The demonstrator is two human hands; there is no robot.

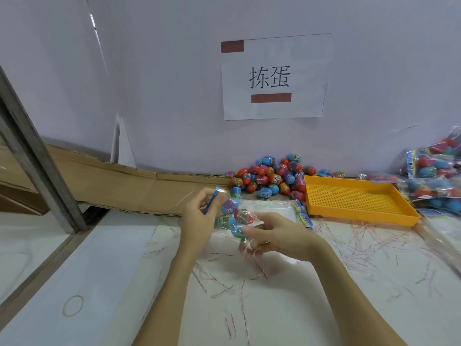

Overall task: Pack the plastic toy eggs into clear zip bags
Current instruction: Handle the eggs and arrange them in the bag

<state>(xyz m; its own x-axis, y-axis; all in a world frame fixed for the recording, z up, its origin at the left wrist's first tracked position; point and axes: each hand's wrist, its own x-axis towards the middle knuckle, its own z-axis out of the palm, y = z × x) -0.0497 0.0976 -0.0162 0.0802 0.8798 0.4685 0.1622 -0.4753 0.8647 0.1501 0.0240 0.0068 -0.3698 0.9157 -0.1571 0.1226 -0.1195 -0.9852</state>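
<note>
Above the white table (324,295), a clear zip bag (233,218) holding several blue and red toy eggs hangs between two bare hands. Left hand (199,216) pinches the bag's blue header strip with closed fingers; right hand (277,237) grips the bag's lower end, fingers curled around the plastic. Behind them, a loose pile of eggs (272,177) lies against the wall, just left of an orange mesh tray (359,199). Filled bags (436,176) stack at far right.
</note>
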